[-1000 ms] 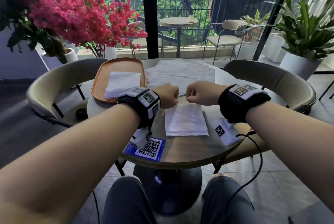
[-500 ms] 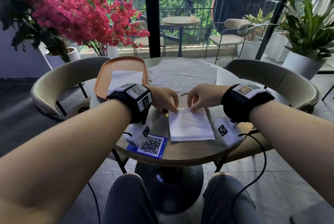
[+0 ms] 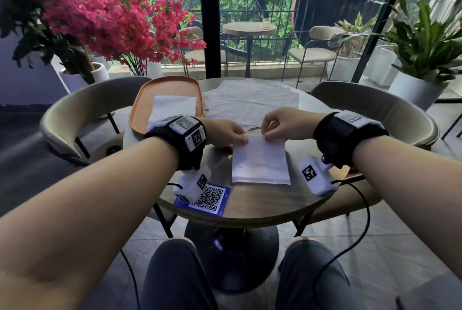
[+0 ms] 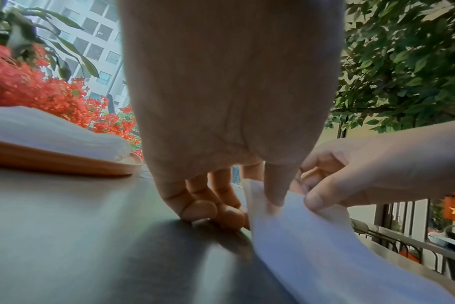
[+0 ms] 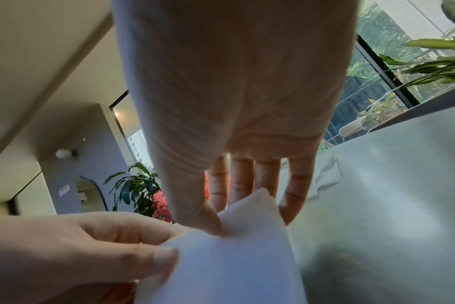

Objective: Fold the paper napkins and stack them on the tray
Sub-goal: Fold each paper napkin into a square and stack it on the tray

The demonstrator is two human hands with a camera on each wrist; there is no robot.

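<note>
A round grey-brown café table (image 3: pixel 250 204) fills the middle of the head view, with glass doors and a balcony behind it. At upper left stands a bush of magenta flowers (image 3: pixel 107 17). Below it, on the table's left part, lies an oval orange tray (image 3: pixel 140 109) carrying a stack of folded white paper napkins (image 3: pixel 172 107). Near the table's front edge, left of centre, sits a blue card with a QR code (image 3: pixel 210 198). The left hand (image 3: pixel 222 132) pinches the far left corner of a folded white paper napkin (image 3: pixel 260 162) that lies on the table at frame centre; the left wrist view shows its other fingertips (image 4: pixel 200 207) curled down onto the tabletop. Above centre, unfolded white napkin sheets (image 3: pixel 250 102) are spread flat. Right of centre, the right hand (image 3: pixel 287 123) pinches the napkin's far edge between thumb and forefinger, lifting it slightly, the remaining fingers loosely extended. A potted green plant (image 3: pixel 425 42) occupies the upper right.
</note>
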